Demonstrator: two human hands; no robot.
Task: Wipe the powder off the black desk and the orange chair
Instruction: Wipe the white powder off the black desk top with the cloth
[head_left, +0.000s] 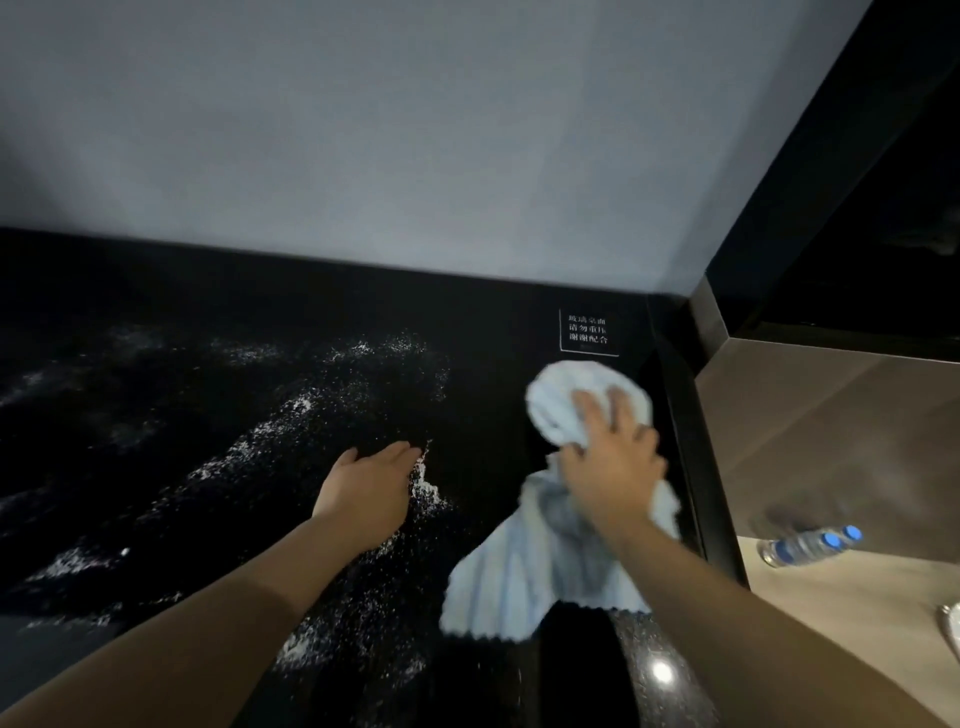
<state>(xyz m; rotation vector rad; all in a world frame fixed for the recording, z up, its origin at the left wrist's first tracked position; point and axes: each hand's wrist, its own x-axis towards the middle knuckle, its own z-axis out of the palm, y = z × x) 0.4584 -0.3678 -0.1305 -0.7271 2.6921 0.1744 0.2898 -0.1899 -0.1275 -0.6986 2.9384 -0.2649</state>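
While the black desk is streaked with powder left of the grip, wiping looks barely begun; the right hand clutches the blue cloth, the left hand rests flat, so the next sweep should run leftward

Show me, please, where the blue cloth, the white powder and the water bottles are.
blue cloth (540, 566): head view, its hanging lower part.
white powder (426, 488): head view, a thick clump.
water bottles (802, 545): head view, the bodies.
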